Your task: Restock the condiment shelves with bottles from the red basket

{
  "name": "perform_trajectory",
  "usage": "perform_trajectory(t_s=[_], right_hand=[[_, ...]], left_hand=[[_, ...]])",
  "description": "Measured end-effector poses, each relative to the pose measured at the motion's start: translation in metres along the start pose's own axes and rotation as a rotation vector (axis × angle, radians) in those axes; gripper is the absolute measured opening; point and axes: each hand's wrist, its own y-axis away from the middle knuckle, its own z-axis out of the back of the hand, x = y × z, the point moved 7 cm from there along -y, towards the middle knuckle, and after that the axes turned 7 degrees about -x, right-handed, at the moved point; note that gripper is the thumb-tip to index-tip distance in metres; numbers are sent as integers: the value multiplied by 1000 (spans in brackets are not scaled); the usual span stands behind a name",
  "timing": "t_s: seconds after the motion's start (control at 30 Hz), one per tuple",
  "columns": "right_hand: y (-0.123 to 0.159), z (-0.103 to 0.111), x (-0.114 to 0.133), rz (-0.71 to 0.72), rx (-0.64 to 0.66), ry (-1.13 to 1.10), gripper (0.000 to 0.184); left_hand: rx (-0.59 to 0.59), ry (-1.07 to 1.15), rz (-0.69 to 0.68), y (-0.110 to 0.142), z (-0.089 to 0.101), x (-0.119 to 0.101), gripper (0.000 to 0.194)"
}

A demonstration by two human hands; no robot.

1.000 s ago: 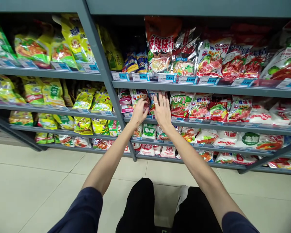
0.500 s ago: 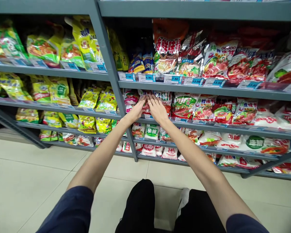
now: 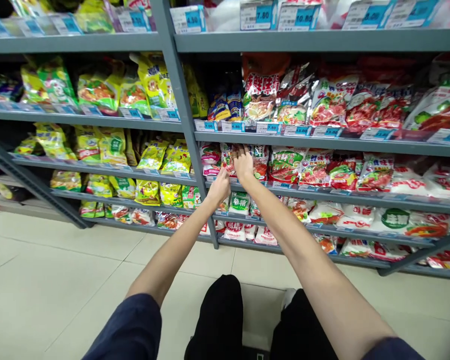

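A red-and-white seasoning bag (image 3: 227, 156) stands at the left end of the middle shelf, partly covered by both hands. My left hand (image 3: 220, 187) is closed at its lower edge, thumb and fingers pinched together. Over its upper right part bends my right hand (image 3: 243, 164), the fingers curled onto the bag near the top. A pink-and-white packet (image 3: 210, 154) stands just left of this bag. On the right is another red-and-white bag (image 3: 260, 164), close to the right hand.
A grey upright post (image 3: 189, 120) stands left of my hands. Above them runs a shelf edge (image 3: 322, 143) with price tags. Yellow seasoning bags (image 3: 177, 157) fill the left bay. Lower shelves hold more packets, including a green-and-white one (image 3: 240, 203). Pale floor tiles (image 3: 78, 280) lie below.
My left hand has moved down from the bag's upper part to its lower edge and closed. The right hand's fingers have curled over the bag. The view has tilted up, showing a higher shelf.
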Motion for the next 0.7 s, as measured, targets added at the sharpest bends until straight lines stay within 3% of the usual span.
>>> perform_trajectory(t_s=[0.07, 0.13, 0.27, 0.37, 0.47, 0.53, 0.57, 0.63, 0.7], right_hand=[[53, 21, 20, 57, -67, -10, 57], [132, 42, 33, 77, -96, -37, 57], [310, 68, 12, -208, 32, -143, 45], [398, 88, -16, -461, 72, -156, 39], [425, 96, -37, -621, 85, -180, 37], [422, 88, -47, -673, 165, -194, 36], [419, 81, -54, -705, 223, -193, 36], [414, 68, -70, -782, 329, -186, 36], [410, 62, -85, -877, 369, -219, 36]], left_hand=[[-55, 37, 87, 7, 5, -10, 40], [-68, 81, 133, 22, 6, -27, 31], [5, 137, 122, 47, -5, -62, 35], [48, 118, 63, 38, -17, -81, 46], [46, 171, 108, 28, -32, -94, 47], [112, 266, 198, 46, -53, -108, 45], [199, 313, 240, 65, -66, -120, 44], [576, 336, 321, 127, -96, -154, 44], [1008, 283, 361, 207, -100, -194, 47]])
